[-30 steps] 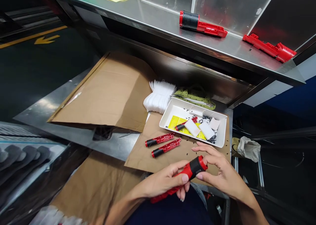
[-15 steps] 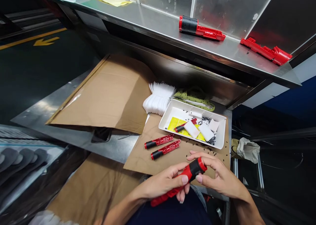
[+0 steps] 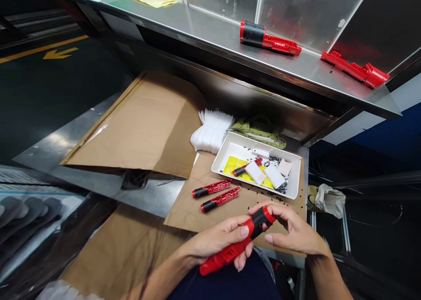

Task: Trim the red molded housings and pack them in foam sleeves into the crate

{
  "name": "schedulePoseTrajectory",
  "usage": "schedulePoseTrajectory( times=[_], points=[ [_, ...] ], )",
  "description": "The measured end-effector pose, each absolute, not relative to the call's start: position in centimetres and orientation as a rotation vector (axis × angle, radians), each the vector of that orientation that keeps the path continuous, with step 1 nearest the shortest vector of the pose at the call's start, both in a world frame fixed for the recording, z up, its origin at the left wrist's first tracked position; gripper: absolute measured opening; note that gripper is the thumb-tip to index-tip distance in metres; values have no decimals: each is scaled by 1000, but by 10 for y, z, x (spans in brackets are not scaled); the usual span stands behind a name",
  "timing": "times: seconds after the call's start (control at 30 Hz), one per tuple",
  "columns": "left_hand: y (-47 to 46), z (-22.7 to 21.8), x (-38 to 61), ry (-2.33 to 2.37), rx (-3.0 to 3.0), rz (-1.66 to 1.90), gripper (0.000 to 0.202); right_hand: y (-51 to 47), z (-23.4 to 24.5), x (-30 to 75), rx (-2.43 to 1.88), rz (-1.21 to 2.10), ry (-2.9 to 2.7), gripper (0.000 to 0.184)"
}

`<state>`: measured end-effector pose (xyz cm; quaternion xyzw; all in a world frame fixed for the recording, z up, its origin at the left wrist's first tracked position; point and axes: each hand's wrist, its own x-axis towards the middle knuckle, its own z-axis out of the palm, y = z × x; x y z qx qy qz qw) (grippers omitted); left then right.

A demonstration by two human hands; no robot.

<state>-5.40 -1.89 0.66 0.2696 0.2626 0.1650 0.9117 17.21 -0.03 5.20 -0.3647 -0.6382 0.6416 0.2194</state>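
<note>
A red plastic casing (image 3: 226, 256) with a black sleeve (image 3: 258, 225) and red end ring lies slantwise across my lap. My left hand (image 3: 223, 238) is closed around its red middle, thumb on top and fingertips curled underneath. With its fingers bent round the far side of the ringed end, my right hand (image 3: 292, 225) touches the casing, while its thumb stands a little off the sleeve. A small opening shows in the sleeve's side. Two similar slim red-and-black pieces, an upper one (image 3: 211, 189) and a lower one (image 3: 220, 199), lie on the cardboard sheet (image 3: 184, 216).
Beyond my hands a white tray (image 3: 215, 165) holds white blocks, a yellow sheet and small black bits; more bits lie on the cardboard. Behind are stacked white sheets (image 3: 210, 133) and a green pouch (image 3: 259, 133). Two red housings (image 3: 283, 44) rest on the metal shelf (image 3: 210, 30).
The sleeve has turned a little in my hands, showing an opening in its side. My right thumb has come away from the sleeve; my left hand keeps its grip.
</note>
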Motion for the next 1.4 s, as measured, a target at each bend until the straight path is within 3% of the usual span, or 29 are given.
schedulePoseTrajectory(
  times=[0.17, 0.47, 0.63, 0.8, 1.23, 1.4],
  points=[
    [-21, 5, -51, 548, 504, 359, 62, -3, 45, 168, -1119, 1684, -1683, 28],
    [-18, 14, -49, 629, 515, 404, 67, -25, 40, 166, -1267, 1214, -1633, 33],
    [-17, 18, -51, 649, 589, 387, 69, -22, 46, 169, -1305, 1103, -1767, 24],
    [-18, 19, -52, 605, 647, 347, 64, -16, 49, 167, -1271, 1193, -1798, 16],
    [-13, 21, -44, 567, 589, 351, 69, -3, 39, 171, -975, 1656, -1683, 36],
    [-12, 20, -45, 530, 534, 341, 64, 0, 40, 174, -910, 1808, -1531, 26]
  ],
)
